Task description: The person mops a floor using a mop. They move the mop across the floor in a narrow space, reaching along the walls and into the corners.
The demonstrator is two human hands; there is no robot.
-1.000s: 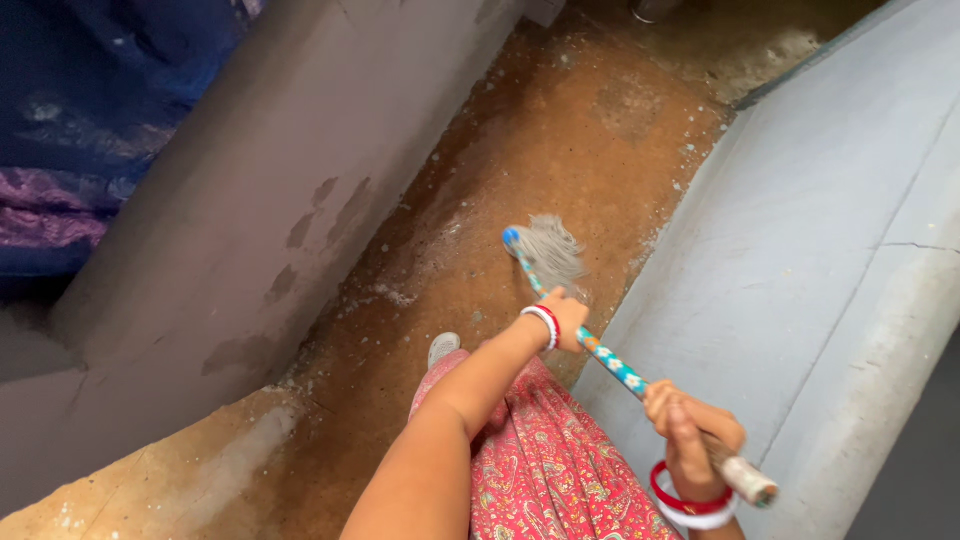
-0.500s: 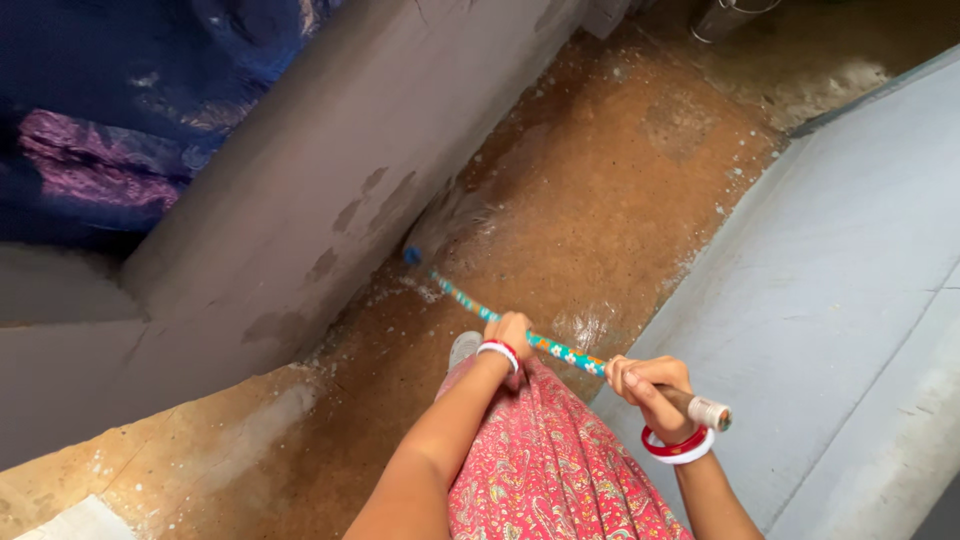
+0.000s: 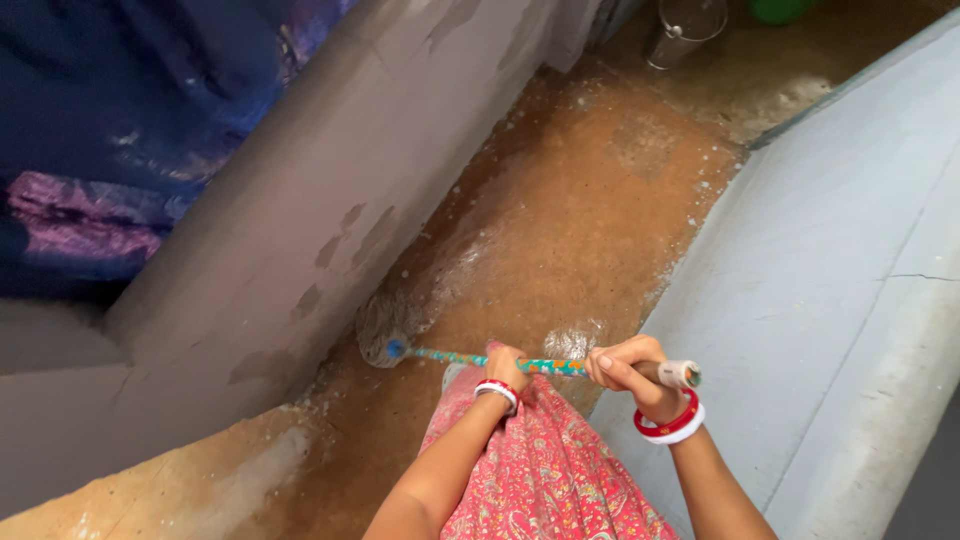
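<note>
Quick count from my end: one mop (image 3: 470,358), teal patterned handle, with one grey mop head (image 3: 385,322) out past the left hand (image 3: 505,366). Two hands on it, left hand and right hand (image 3: 625,368). One bangle set on each wrist, so two sets. Far beyond the hands I get one metal bucket (image 3: 683,28) and one green container (image 3: 780,9), cut off by the frame.

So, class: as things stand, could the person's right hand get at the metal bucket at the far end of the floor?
Probably not. The right hand is clasped on the mop handle close to the body, and the metal bucket stands far off across the bare wet floor. Nothing blocks the way; it simply looks beyond reach.
</note>
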